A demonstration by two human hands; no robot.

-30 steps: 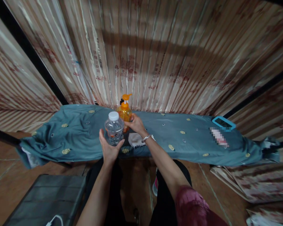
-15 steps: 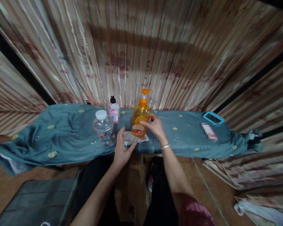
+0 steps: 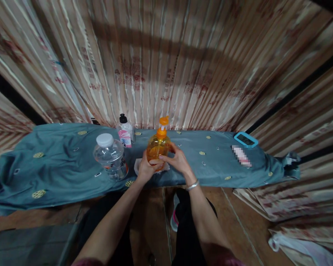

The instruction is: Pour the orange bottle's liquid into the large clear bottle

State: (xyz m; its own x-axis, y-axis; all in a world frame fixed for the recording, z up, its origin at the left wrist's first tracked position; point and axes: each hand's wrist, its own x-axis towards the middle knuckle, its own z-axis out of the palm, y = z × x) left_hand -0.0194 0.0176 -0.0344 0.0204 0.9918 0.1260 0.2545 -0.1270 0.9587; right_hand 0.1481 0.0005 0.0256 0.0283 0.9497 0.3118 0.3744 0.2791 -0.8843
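Left hand (image 3: 144,170) and right hand (image 3: 177,159) both clasp the upright translucent orange plastic pump bottle (image 3: 158,147); its pump is unpressed, white cloth (image 3: 137,167) beneath, clear white-capped jar (image 3: 110,156) at nine o'clock.

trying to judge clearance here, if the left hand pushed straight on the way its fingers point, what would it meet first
The left hand already touches the orange pump bottle; straight on, it would probably press into that first. Depth beyond is unclear.

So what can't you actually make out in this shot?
- White cloth: mostly hidden behind the left hand and orange pump bottle.
- Pump bottle's label: covered by both hands; the right hand wraps its side.
- Small bottle: label print too small.
- Item beside the blue-framed device: blurred out.
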